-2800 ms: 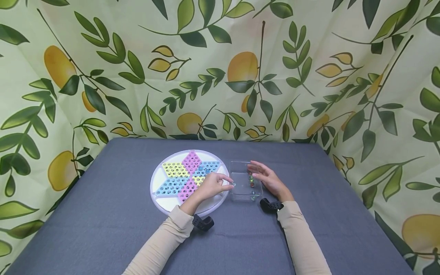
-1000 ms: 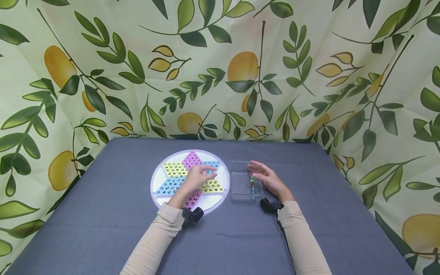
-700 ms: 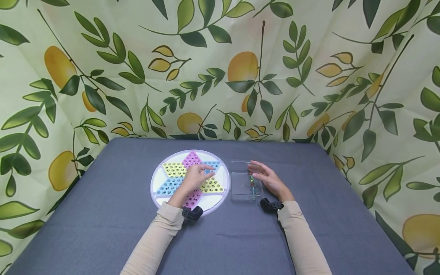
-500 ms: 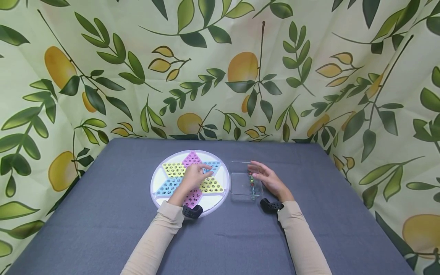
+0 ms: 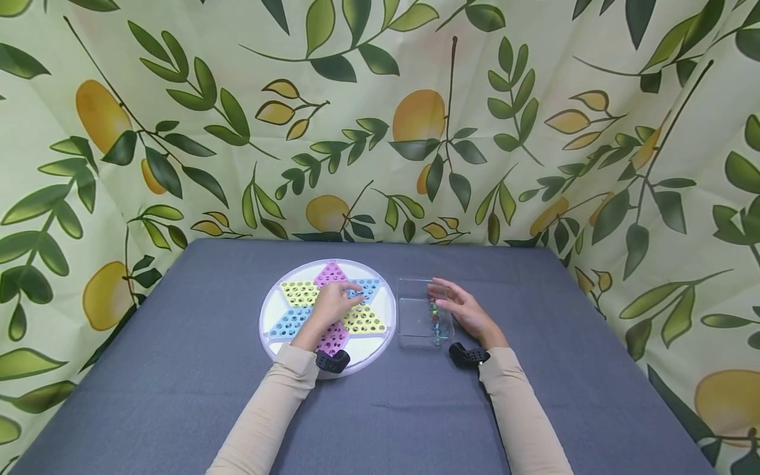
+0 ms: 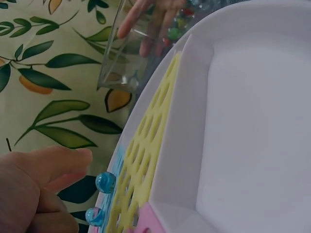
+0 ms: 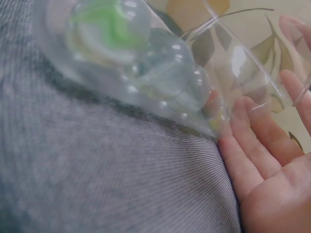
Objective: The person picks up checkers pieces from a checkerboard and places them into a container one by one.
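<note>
A round white Chinese checkers board [image 5: 366,348] has a star of pink, yellow and blue hole fields. My left hand [image 5: 332,305] hovers over its middle, thumb and index finger apart by the far-right blue field. In the left wrist view two blue glass marbles, a nearer one [image 6: 105,182] and another [image 6: 95,216], sit on the board just off the fingertips. My right hand [image 5: 467,310] rests with straight fingers [image 7: 269,131] against the right side of a clear plastic box [image 5: 413,280]. Several coloured marbles [image 5: 436,315] lie along the box's right side, partly hidden by that hand.
The board and box stand side by side on a grey cloth-covered table [image 5: 178,369]. A leaf-and-lemon patterned curtain [image 5: 356,158] closes off the back and sides. Black wrist cameras are strapped on both wrists, the left one [image 5: 332,361] close above the board's front rim.
My left hand came from the box's left edge, where it pinched a clear marble, to the board. Since then it has edged slightly left. The right hand has stayed put.
</note>
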A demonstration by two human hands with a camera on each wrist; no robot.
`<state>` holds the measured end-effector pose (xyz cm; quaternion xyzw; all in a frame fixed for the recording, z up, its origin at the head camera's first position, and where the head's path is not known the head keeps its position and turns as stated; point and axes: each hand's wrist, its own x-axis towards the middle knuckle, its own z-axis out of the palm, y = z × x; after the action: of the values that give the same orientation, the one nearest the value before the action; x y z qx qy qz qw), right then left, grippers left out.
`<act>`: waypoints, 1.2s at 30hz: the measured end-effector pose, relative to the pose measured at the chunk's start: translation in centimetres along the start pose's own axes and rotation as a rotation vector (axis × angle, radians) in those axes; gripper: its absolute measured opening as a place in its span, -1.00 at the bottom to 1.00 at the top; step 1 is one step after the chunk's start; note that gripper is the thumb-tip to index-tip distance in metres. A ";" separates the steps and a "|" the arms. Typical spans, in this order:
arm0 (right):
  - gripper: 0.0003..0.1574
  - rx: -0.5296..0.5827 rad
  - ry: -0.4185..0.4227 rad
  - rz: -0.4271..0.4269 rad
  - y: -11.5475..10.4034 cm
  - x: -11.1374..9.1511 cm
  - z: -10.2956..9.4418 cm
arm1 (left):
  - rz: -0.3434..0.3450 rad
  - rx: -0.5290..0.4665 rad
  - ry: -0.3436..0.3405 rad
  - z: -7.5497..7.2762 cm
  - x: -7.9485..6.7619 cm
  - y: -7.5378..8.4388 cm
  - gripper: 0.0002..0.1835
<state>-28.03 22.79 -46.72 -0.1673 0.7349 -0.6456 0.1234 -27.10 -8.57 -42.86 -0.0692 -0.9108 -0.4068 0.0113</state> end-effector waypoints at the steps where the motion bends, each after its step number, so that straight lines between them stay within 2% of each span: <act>1: -0.21 0.003 -0.002 -0.003 0.0 0.0 0.0 | -0.004 0.002 0.000 0.0 0.0 0.0 -0.69; 14: -0.21 -0.011 0.000 -0.001 0.1 0.1 -0.1 | -0.008 -0.007 -0.007 0.6 0.2 -0.9 -0.65; 27: -0.21 -0.016 0.004 0.002 0.1 0.1 -0.1 | -0.016 -0.003 0.001 0.7 0.3 -1.0 -0.65; 36: -0.20 -0.001 -0.007 -0.043 0.5 0.4 -0.2 | -0.010 -0.004 0.021 0.8 0.3 -1.0 -0.67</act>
<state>-28.56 22.87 -47.22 -0.1854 0.7308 -0.6473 0.1121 -27.52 -8.65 -44.11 -0.0603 -0.9102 -0.4094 0.0189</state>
